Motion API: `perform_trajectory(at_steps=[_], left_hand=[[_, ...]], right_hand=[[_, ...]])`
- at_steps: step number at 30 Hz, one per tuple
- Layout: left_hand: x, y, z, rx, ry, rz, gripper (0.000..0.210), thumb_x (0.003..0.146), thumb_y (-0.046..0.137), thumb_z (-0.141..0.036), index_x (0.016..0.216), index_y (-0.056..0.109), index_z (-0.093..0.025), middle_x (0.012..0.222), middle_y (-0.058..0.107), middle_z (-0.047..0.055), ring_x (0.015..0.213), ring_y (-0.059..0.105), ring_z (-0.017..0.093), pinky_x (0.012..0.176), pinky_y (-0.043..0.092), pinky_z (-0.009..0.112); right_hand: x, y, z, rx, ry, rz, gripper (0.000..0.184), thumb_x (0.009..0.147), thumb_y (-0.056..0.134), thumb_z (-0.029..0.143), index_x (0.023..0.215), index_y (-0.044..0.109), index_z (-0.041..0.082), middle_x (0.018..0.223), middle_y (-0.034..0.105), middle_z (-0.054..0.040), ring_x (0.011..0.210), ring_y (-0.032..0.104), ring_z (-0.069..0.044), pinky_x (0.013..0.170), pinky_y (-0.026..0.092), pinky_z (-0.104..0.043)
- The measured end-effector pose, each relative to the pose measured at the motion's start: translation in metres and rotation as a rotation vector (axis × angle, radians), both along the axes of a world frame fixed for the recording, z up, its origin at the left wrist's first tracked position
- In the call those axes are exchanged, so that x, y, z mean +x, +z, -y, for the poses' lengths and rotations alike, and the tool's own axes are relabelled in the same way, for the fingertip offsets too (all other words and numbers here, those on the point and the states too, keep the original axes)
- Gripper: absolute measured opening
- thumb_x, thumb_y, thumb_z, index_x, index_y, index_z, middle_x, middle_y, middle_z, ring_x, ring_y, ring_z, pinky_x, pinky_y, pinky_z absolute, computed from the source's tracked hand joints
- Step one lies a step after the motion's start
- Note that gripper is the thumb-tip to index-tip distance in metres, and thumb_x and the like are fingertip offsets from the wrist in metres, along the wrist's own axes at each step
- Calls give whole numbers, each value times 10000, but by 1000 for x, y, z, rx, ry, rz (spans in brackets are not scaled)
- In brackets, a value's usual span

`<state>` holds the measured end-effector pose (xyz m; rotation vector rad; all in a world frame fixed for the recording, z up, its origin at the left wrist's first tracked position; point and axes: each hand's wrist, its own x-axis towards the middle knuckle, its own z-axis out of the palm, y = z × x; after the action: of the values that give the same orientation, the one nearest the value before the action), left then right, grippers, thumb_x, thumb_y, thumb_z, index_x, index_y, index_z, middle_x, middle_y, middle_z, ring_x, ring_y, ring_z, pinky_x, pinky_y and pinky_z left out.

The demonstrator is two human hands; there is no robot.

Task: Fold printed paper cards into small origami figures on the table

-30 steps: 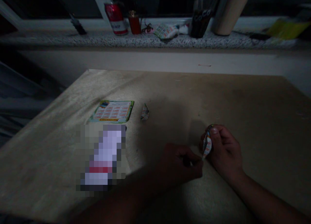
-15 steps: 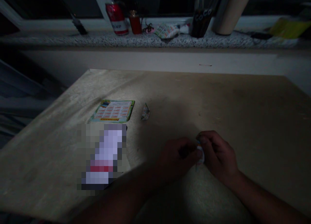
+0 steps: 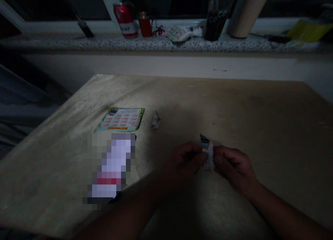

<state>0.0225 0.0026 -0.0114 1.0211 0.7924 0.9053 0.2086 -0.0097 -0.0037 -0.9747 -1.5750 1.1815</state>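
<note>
A small folded piece of printed paper (image 3: 208, 155), white with red print and a dark blue corner, is held upright above the table. My left hand (image 3: 186, 162) pinches its left edge between thumb and fingers. On the opposite edge, the fingertips of my right hand (image 3: 234, 163) are closed around it. Left of my hands lies a stack of printed calendar sheets (image 3: 122, 118) with green borders. Beside that stack stands a small folded paper shape (image 3: 156, 120) with a pointed top.
A pixelated phone-like object (image 3: 111, 167) lies at the left of the pale table (image 3: 273, 129). Along the granite sill (image 3: 104, 44) stand a red can (image 3: 125, 21), a red bottle (image 3: 145, 25), crumpled printed paper (image 3: 179, 33), a dark cup (image 3: 217, 19) and a beige cylinder (image 3: 247, 14).
The paper between my hands has turned, so more of its printed side and pointed dark corner shows. My right hand has shifted slightly lower on it.
</note>
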Motion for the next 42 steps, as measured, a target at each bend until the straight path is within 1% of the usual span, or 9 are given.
perform_trajectory(at_steps=[6,12,19,22,26,31,35,38,42], left_hand=[[1,2,1,4,-30,-6,343,831,764,-460,819,649,-137,744,606,5,674,531,111,648,415,242],[0,7,3,9,-60,38,298,855,753,-414,846,666,-129,764,619,13,690,550,110,665,427,239],[1,2,3,-22,-68,82,277,863,750,-405,880,685,-136,735,600,1,634,494,90,622,403,223],[1,4,3,-29,-74,99,275,853,761,-397,854,679,-135,753,610,4,663,526,97,655,425,230],[0,8,3,-15,-86,53,321,826,778,-428,806,664,-129,753,625,14,679,558,113,670,438,239],[0,8,3,-12,-144,52,341,833,762,-450,839,681,-119,742,619,15,665,559,116,652,439,242],[0,8,3,44,-142,38,305,865,733,-411,792,681,-120,706,614,9,647,555,109,642,430,230],[-1,8,4,71,-152,35,312,880,717,-410,766,669,-124,693,615,15,629,555,109,613,425,224],[-2,7,5,80,-155,25,341,875,719,-446,775,671,-124,693,617,25,634,562,119,603,437,228]], right_hand=[[0,0,-1,139,21,64,321,1001,552,271,690,556,191,567,439,60,480,380,-75,436,289,-196],[3,-1,2,141,51,83,313,994,541,235,685,558,193,556,452,56,458,382,-77,423,291,-206],[1,0,1,171,0,118,319,977,556,227,660,564,189,537,434,56,444,369,-80,410,283,-209],[2,-1,0,149,24,97,341,980,553,240,643,545,189,537,428,54,455,370,-82,420,292,-208],[4,-4,2,84,82,55,376,993,544,304,634,540,190,531,447,45,452,395,-87,427,307,-213],[5,-6,4,59,110,97,406,1000,533,338,626,575,188,516,451,39,449,394,-91,435,298,-227],[5,-7,4,41,140,72,440,1001,521,371,604,566,188,505,445,34,444,400,-95,436,316,-235],[4,-8,4,8,164,35,419,1001,524,384,643,601,180,510,474,29,441,415,-93,430,335,-224],[4,-8,4,-34,173,51,398,994,540,367,655,623,176,502,463,35,432,402,-91,420,326,-222]])
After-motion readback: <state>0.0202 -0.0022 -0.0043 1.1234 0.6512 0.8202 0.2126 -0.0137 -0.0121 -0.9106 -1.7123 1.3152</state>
